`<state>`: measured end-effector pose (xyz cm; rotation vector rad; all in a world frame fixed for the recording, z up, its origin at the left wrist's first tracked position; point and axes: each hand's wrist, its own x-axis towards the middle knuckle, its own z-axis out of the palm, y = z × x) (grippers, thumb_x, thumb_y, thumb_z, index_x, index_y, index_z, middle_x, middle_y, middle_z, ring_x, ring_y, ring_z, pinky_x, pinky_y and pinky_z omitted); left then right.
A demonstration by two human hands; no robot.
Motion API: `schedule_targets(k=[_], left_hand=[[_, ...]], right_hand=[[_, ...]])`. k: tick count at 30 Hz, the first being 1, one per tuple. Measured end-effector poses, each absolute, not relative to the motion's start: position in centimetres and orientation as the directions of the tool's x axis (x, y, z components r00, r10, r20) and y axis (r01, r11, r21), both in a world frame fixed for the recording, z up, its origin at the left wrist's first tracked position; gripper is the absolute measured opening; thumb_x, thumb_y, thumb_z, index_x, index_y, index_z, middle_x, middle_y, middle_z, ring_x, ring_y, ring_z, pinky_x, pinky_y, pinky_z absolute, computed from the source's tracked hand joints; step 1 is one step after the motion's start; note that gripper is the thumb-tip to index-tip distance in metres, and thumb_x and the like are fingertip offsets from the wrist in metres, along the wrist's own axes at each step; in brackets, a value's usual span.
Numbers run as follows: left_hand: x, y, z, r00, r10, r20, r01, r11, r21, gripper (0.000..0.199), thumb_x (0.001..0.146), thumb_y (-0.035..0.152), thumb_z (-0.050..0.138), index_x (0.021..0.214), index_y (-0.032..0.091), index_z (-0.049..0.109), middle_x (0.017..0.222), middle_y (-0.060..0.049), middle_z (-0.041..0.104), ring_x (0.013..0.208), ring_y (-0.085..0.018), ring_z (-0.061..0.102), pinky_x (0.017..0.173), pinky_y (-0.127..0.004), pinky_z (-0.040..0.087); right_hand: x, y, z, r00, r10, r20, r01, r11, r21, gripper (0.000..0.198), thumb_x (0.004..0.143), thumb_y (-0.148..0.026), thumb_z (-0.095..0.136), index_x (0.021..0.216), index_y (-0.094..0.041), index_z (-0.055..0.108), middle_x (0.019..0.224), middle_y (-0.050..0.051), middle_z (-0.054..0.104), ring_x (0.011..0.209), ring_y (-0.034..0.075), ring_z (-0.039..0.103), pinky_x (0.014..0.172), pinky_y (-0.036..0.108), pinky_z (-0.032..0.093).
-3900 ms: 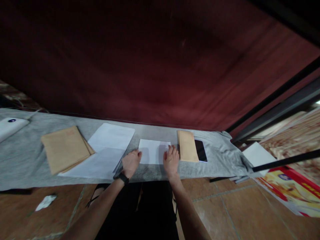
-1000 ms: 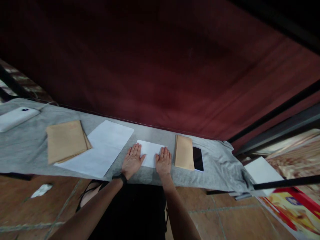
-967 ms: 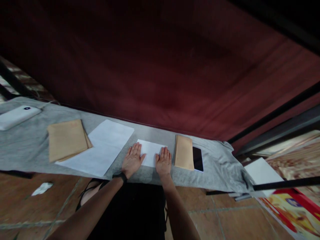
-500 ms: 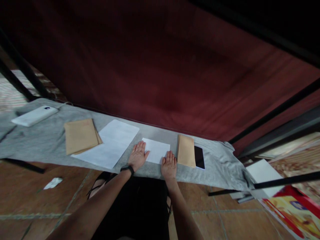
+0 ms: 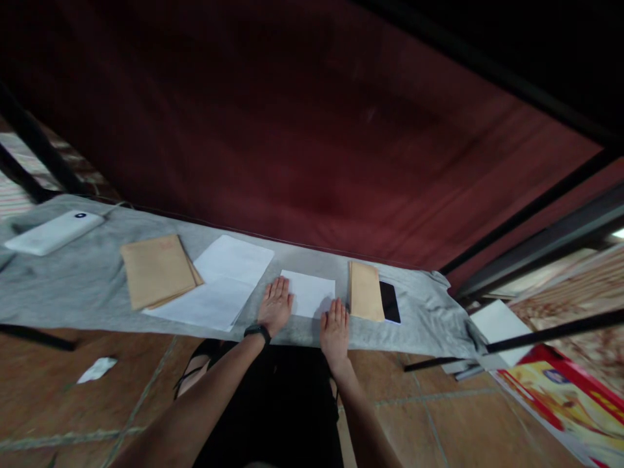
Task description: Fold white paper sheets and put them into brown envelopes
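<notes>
Rests left hand and right hand flat, fingers straight, on white paper at lower centre, hiding its left edge and lower-right corner. Has phone, right of centre, partly covered by brown envelopes.

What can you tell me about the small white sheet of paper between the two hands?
The small white sheet looks like plain paper, with no writing that I can make out. It is a rectangle, longer from side to side, and lies flat on the grey cloth. The left hand lies over its left edge, the right hand over its near right corner. Whether it is folded, I cannot tell.
</notes>
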<state>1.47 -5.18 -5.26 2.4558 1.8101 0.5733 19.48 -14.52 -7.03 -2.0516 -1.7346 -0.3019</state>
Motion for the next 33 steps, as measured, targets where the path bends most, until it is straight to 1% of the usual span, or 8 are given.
schedule_targets(k=[5,9,11,15,21,26,30,33], left_hand=[[1.1,-7.0,-4.7,0.394,0.852,0.344,0.831,-0.490,0.262,0.056,0.101,0.031,0.027,0.150,0.008,0.039,0.158,-0.013,0.040,0.149,-0.022,0.030,0.124,-0.042,0.022],[1.2,-9.0,-4.6,0.504,0.810,0.299,0.780,-0.576,0.245,0.053,0.100,0.026,0.027,0.148,0.009,0.044,0.155,-0.012,0.045,0.147,-0.020,0.034,0.123,-0.041,0.026],[1.1,-9.8,-4.8,0.531,0.802,0.273,0.774,-0.590,0.230,0.053,0.098,0.023,0.029,0.147,0.009,0.046,0.154,-0.012,0.046,0.146,-0.021,0.036,0.123,-0.042,0.027],[0.7,-11.0,-5.2,0.582,0.760,0.290,0.739,-0.643,0.200,0.053,0.097,0.024,0.036,0.147,0.011,0.046,0.156,-0.012,0.042,0.148,-0.023,0.034,0.124,-0.043,0.024],[-0.5,-11.8,-5.3,0.483,0.818,0.314,0.799,-0.558,0.224,0.059,0.099,0.039,0.037,0.146,0.005,0.045,0.155,-0.019,0.041,0.148,-0.028,0.033,0.121,-0.046,0.030],[-1.5,-12.1,-5.5,0.397,0.858,0.327,0.832,-0.487,0.268,0.064,0.100,0.043,0.034,0.147,0.000,0.042,0.154,-0.023,0.040,0.148,-0.031,0.032,0.121,-0.049,0.028],[-1.7,-12.7,-5.6,0.327,0.886,0.328,0.854,-0.425,0.299,0.064,0.100,0.041,0.034,0.145,-0.005,0.043,0.153,-0.027,0.040,0.147,-0.033,0.033,0.121,-0.050,0.026],[-1.0,-12.8,-4.9,0.284,0.896,0.341,0.867,-0.392,0.308,0.061,0.100,0.036,0.032,0.147,-0.003,0.040,0.154,-0.026,0.039,0.148,-0.032,0.031,0.121,-0.051,0.026]], right_hand=[[15.7,-14.7,-5.5,0.015,0.930,0.368,0.950,0.101,-0.296,0.052,0.107,-0.032,0.025,0.153,-0.009,0.035,0.157,0.015,0.038,0.148,0.023,0.032,0.117,0.045,0.035],[13.9,-14.5,-5.0,-0.015,0.958,0.288,0.914,0.130,-0.384,0.051,0.108,-0.033,0.022,0.152,-0.014,0.039,0.156,0.011,0.042,0.146,0.019,0.036,0.119,0.042,0.033],[14.1,-14.7,-5.0,-0.036,0.963,0.269,0.914,0.140,-0.380,0.050,0.108,-0.033,0.023,0.152,-0.015,0.039,0.155,0.010,0.044,0.145,0.019,0.038,0.120,0.042,0.032],[15.3,-15.7,-5.6,-0.094,0.956,0.277,0.942,0.175,-0.287,0.051,0.107,-0.038,0.032,0.152,-0.016,0.039,0.155,0.011,0.042,0.146,0.022,0.036,0.121,0.046,0.027],[17.3,-16.7,-6.2,-0.019,0.950,0.311,0.974,0.088,-0.210,0.053,0.107,-0.038,0.031,0.153,-0.011,0.037,0.156,0.015,0.041,0.147,0.025,0.034,0.119,0.046,0.029],[19.1,-17.5,-6.5,0.054,0.939,0.339,0.983,0.010,-0.184,0.054,0.107,-0.038,0.028,0.152,-0.008,0.038,0.155,0.019,0.041,0.146,0.027,0.035,0.118,0.049,0.030],[19.7,-18.1,-6.9,0.110,0.927,0.358,0.979,-0.038,-0.202,0.054,0.108,-0.038,0.026,0.150,-0.007,0.041,0.153,0.020,0.044,0.145,0.027,0.037,0.117,0.050,0.031],[19.4,-17.9,-6.6,0.173,0.917,0.359,0.964,-0.082,-0.254,0.055,0.108,-0.038,0.024,0.150,-0.007,0.041,0.152,0.020,0.046,0.145,0.028,0.037,0.117,0.051,0.029]])
